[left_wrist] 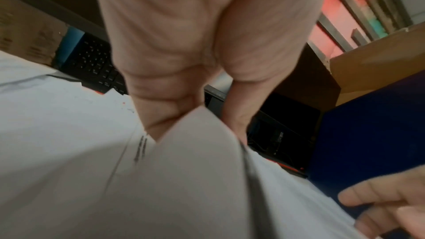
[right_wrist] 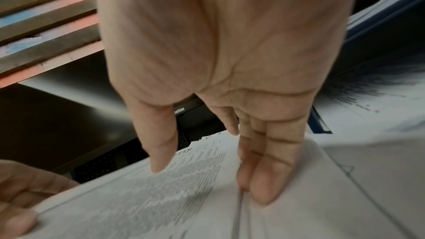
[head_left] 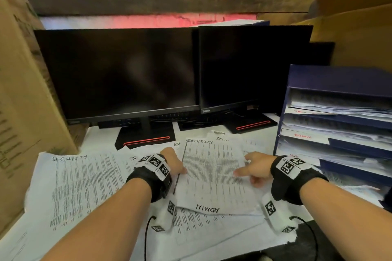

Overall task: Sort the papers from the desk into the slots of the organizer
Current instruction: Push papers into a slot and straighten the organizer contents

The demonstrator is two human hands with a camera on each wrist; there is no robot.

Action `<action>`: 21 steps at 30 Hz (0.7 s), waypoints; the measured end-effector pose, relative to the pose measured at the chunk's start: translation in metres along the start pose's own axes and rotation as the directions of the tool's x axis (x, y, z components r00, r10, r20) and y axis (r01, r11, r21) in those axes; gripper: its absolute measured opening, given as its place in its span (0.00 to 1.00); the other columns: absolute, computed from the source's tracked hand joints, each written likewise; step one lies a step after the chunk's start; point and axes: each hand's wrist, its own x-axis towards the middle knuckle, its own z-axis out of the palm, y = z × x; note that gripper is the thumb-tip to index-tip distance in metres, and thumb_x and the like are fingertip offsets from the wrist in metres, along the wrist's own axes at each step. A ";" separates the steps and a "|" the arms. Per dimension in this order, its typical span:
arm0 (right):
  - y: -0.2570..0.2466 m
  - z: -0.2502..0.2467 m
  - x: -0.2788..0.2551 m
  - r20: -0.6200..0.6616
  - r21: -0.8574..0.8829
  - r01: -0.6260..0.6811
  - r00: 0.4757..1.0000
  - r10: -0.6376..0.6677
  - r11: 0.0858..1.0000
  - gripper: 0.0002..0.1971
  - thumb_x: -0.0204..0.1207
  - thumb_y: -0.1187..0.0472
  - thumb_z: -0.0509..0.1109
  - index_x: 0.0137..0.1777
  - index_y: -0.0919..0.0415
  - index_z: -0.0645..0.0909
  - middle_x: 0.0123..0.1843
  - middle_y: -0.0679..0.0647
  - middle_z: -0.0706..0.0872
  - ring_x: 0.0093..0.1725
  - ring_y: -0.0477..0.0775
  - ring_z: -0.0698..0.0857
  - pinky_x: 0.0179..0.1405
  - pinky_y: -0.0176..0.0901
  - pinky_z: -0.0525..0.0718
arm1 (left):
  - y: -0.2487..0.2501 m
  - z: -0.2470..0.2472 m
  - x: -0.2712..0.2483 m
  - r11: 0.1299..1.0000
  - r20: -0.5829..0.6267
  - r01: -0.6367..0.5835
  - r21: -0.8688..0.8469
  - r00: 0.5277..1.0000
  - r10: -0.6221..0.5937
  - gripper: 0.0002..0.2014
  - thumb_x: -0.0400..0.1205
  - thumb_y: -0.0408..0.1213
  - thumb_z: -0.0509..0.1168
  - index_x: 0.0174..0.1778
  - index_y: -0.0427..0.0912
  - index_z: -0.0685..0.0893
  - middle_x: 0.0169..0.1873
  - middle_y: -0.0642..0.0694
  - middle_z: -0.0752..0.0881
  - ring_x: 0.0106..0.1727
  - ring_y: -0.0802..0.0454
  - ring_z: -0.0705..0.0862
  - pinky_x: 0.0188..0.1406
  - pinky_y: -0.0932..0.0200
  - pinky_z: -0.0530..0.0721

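Observation:
Printed papers lie scattered over the desk. A sheet headed SECURITY (head_left: pixel 212 167) lies in the middle of the pile. My left hand (head_left: pixel 176 167) pinches its left edge, and in the left wrist view that edge (left_wrist: pixel 188 170) lifts between the thumb and curled fingers of the left hand (left_wrist: pixel 197 124). My right hand (head_left: pixel 252 172) rests at the sheet's right edge. Its straight fingers (right_wrist: pixel 264 179) press on the papers and its thumb hovers over the text (right_wrist: pixel 161 197). The blue organizer (head_left: pixel 331 78) stands at the right, its stacked slots holding papers.
Another SECURITY sheet (head_left: pixel 84 186) lies at the left and an upside-down ADMIN sheet (head_left: pixel 207 207) lies under the held one. Two dark monitors (head_left: pixel 118 74) (head_left: pixel 254 65) stand behind the papers. Cardboard boxes flank the desk at the left (head_left: pixel 21 112) and right (head_left: pixel 360 34).

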 end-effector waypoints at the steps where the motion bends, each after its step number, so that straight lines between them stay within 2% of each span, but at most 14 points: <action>1: -0.001 -0.001 -0.002 -0.003 0.023 -0.014 1.000 0.014 1.000 0.33 0.67 0.48 0.80 0.67 0.63 0.72 0.50 0.61 0.86 0.37 0.54 0.84 0.41 0.49 0.90 | -0.001 -0.003 0.000 0.999 -0.007 -0.018 -0.051 1.000 0.018 0.25 0.75 0.42 0.75 0.65 0.36 0.79 0.62 0.42 0.83 0.61 0.45 0.83 0.60 0.54 0.84; 4: -0.004 -0.006 -0.009 0.002 0.087 -0.009 1.000 0.009 0.996 0.25 0.76 0.51 0.74 0.67 0.57 0.69 0.45 0.56 0.82 0.38 0.51 0.82 0.35 0.40 0.86 | -0.007 -0.014 0.003 0.966 -0.056 -0.171 -0.194 0.985 0.163 0.18 0.75 0.35 0.74 0.62 0.39 0.84 0.58 0.44 0.86 0.59 0.47 0.84 0.62 0.51 0.83; 6: -0.009 -0.008 -0.015 0.006 0.151 0.072 0.997 -0.074 0.986 0.17 0.78 0.52 0.71 0.64 0.50 0.72 0.45 0.52 0.83 0.41 0.50 0.83 0.39 0.38 0.86 | -0.015 -0.019 0.005 0.923 -0.128 -0.243 -0.299 0.969 0.213 0.16 0.75 0.32 0.74 0.58 0.41 0.85 0.56 0.46 0.87 0.58 0.48 0.85 0.64 0.48 0.81; 8: -0.014 -0.010 -0.013 0.000 0.343 0.167 0.984 -0.178 0.924 0.17 0.80 0.59 0.70 0.67 0.53 0.77 0.51 0.51 0.88 0.48 0.51 0.88 0.47 0.43 0.88 | -0.023 -0.022 0.007 0.828 -0.165 -0.275 -0.488 0.961 0.222 0.13 0.74 0.29 0.74 0.53 0.43 0.87 0.53 0.45 0.89 0.56 0.46 0.87 0.64 0.42 0.82; 9: -0.016 -0.011 -0.010 -0.040 0.440 0.200 0.978 -0.204 0.875 0.17 0.79 0.63 0.70 0.68 0.56 0.79 0.55 0.52 0.89 0.52 0.54 0.89 0.52 0.49 0.88 | -0.026 -0.024 0.005 0.768 -0.173 -0.279 -0.577 0.960 0.219 0.11 0.75 0.28 0.73 0.51 0.44 0.87 0.52 0.44 0.90 0.55 0.45 0.88 0.63 0.40 0.83; 11: -0.018 -0.015 -0.005 -0.225 0.518 0.279 0.957 -0.186 0.808 0.15 0.78 0.71 0.69 0.64 0.60 0.82 0.54 0.55 0.91 0.55 0.60 0.89 0.60 0.61 0.85 | -0.027 -0.028 -0.002 0.636 -0.163 -0.247 -0.732 0.968 0.188 0.05 0.80 0.31 0.69 0.50 0.40 0.87 0.49 0.42 0.91 0.52 0.43 0.89 0.60 0.40 0.84; 12: -0.019 -0.018 -0.005 -0.319 0.499 0.326 0.931 -0.180 0.803 0.13 0.78 0.72 0.68 0.60 0.61 0.85 0.52 0.56 0.91 0.54 0.60 0.89 0.61 0.62 0.84 | -0.027 -0.031 -0.006 0.575 -0.132 -0.201 -0.793 0.978 0.160 0.08 0.83 0.37 0.65 0.51 0.37 0.86 0.47 0.41 0.91 0.49 0.43 0.89 0.58 0.42 0.85; 13: -0.020 -0.022 -0.004 -0.397 0.456 0.367 0.899 -0.184 0.810 0.13 0.78 0.72 0.67 0.56 0.59 0.87 0.52 0.55 0.91 0.54 0.60 0.89 0.60 0.60 0.85 | -0.028 -0.034 -0.011 0.559 -0.097 -0.150 -0.815 0.988 0.123 0.13 0.85 0.42 0.62 0.51 0.35 0.85 0.44 0.41 0.90 0.44 0.43 0.89 0.54 0.44 0.87; 14: -0.022 -0.027 -0.007 -0.447 0.403 0.389 0.873 -0.193 0.828 0.12 0.78 0.72 0.66 0.53 0.58 0.87 0.52 0.53 0.91 0.53 0.58 0.89 0.58 0.56 0.85 | -0.032 -0.036 -0.013 0.589 -0.072 -0.108 -0.801 0.994 0.084 0.16 0.86 0.45 0.59 0.50 0.35 0.84 0.41 0.41 0.88 0.40 0.43 0.87 0.49 0.46 0.87; 15: -0.023 -0.031 -0.010 -0.482 0.354 0.385 0.856 -0.186 0.853 0.12 0.78 0.72 0.65 0.52 0.57 0.86 0.52 0.54 0.90 0.52 0.57 0.88 0.55 0.52 0.86 | -0.037 -0.036 -0.014 0.663 -0.060 -0.066 -0.745 0.998 0.033 0.17 0.86 0.46 0.58 0.50 0.35 0.84 0.41 0.41 0.86 0.38 0.43 0.86 0.47 0.47 0.87; 16: -0.023 -0.036 -0.012 -0.509 0.324 0.384 0.841 -0.183 0.865 0.12 0.78 0.72 0.64 0.51 0.57 0.85 0.53 0.55 0.89 0.52 0.58 0.88 0.53 0.52 0.86 | -0.044 -0.035 -0.014 0.764 -0.059 -0.027 -0.644 0.998 -0.015 0.16 0.86 0.46 0.59 0.52 0.36 0.83 0.44 0.40 0.86 0.39 0.43 0.87 0.48 0.46 0.88; 18: -0.021 -0.043 -0.017 -0.527 0.289 0.385 0.828 -0.190 0.876 0.12 0.79 0.72 0.64 0.49 0.55 0.82 0.56 0.58 0.89 0.53 0.62 0.87 0.58 0.60 0.86 | -0.060 -0.031 -0.013 0.940 -0.039 0.043 -0.339 0.997 -0.060 0.15 0.85 0.44 0.61 0.54 0.34 0.83 0.50 0.38 0.87 0.48 0.40 0.88 0.54 0.45 0.88; 19: -0.020 -0.044 -0.020 -0.541 0.281 0.390 0.819 -0.191 0.877 0.12 0.78 0.72 0.64 0.48 0.54 0.81 0.56 0.59 0.89 0.54 0.63 0.87 0.59 0.62 0.85 | -0.065 -0.027 -0.012 0.976 -0.023 0.065 -0.209 0.997 -0.072 0.15 0.84 0.44 0.63 0.53 0.33 0.83 0.51 0.36 0.87 0.52 0.39 0.88 0.57 0.46 0.86; 21: -0.016 -0.045 -0.022 -0.570 0.287 0.387 0.804 -0.169 0.876 0.12 0.78 0.72 0.64 0.46 0.52 0.80 0.57 0.60 0.88 0.55 0.64 0.87 0.61 0.63 0.84 | -0.068 -0.021 -0.010 0.992 -0.012 0.092 -0.083 0.996 -0.093 0.16 0.81 0.45 0.68 0.53 0.34 0.82 0.53 0.38 0.86 0.58 0.40 0.86 0.58 0.53 0.84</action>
